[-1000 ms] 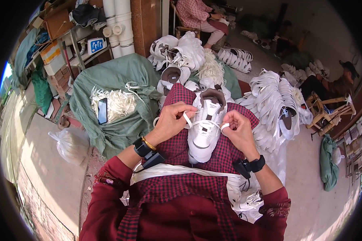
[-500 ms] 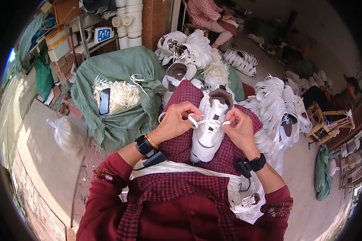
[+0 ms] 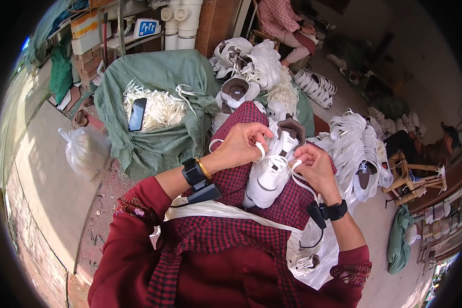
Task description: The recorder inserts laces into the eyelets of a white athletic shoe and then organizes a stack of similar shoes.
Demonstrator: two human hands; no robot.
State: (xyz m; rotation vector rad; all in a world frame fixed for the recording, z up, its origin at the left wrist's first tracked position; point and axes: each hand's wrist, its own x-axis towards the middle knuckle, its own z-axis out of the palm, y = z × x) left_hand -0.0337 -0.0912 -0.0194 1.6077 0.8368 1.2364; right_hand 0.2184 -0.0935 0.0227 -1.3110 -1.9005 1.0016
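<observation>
White sneaker (image 3: 268,182) rests on the checked apron (image 3: 228,179), toe toward the wearer, its lace (image 3: 296,177) pinched on both sides: the left hand (image 3: 244,145) nips one length between thumb and fingertips, the right hand (image 3: 315,165) another. By the right forearm hangs a translucent bag (image 3: 321,277) with white things inside, too hidden to tell. Ahead, a pile of white shoes (image 3: 264,66) crowds the knees; more stacked shoes (image 3: 339,149) stand rightward, near a bamboo stool (image 3: 413,177). Leftward, a green cloth (image 3: 154,72) bears heaped pale laces (image 3: 164,110), a phone (image 3: 137,114) lying on them. Beside it sits a knotted plastic bag (image 3: 84,154), contents unclear to me.
</observation>
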